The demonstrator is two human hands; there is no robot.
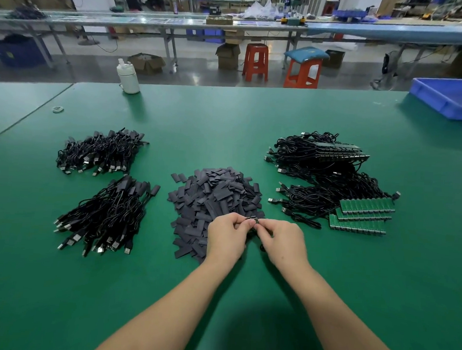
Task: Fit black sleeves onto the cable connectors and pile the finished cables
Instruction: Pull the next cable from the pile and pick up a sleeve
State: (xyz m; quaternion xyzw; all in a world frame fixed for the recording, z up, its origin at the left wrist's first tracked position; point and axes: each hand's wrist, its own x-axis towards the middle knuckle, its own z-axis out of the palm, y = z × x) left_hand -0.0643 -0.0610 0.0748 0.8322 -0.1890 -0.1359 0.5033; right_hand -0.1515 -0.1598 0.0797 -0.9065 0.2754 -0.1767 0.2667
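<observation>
Two hands, left (228, 237) and right (284, 242), pinch one connector (253, 219); two sleeved-cable piles (102, 152); one sleeve heap (215, 198).

Table mat (227, 121): plain green. Sleeve heap (212, 200) at centre: matte dark grey-black. Cable piles at 9 o'clock (102, 152) and 8 o'clock (104, 216): black, silver plug tips. Cable stacks (328, 180) at 3 o'clock: black, with green circuit boards (361, 216). Bin (448, 98) at 1 o'clock: blue. Bottle (128, 78) at 11 o'clock: white. Stools (256, 61) at 12 o'clock: orange-red, one with a teal cushion.
</observation>
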